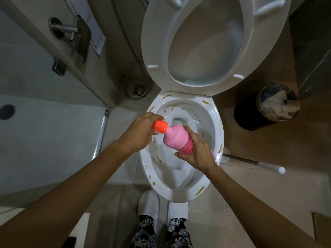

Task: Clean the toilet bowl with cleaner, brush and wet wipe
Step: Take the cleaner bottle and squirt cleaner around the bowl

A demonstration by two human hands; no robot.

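I'm holding the pink cleaner bottle (179, 138) mid-frame over the toilet bowl (217, 122), long axis running lower right to upper left, orange cap (160, 126) at the upper-left end. My right hand (198, 153) is wrapping the body and my left hand (141, 129) is curling round the cap, so the left is nearer for unscrewing. Cap looks on, nothing poured yet.

The tiled floor (231, 190) carries the white toilet bowl (217, 122), which serves as the landmark. Right of the bowl and a little further back stands a dark round waste bin (250, 117) with crumpled white paper inside. Just beside the bowl's right rim, a toilet brush (254, 162) stands on the floor, its handle pointing right. Behind the bowl to the left, a metal drain grate (139, 89) sits in the floor, ringed by a looping metal hose (128, 81). In front of the bowl stand two white shoes (148, 203).
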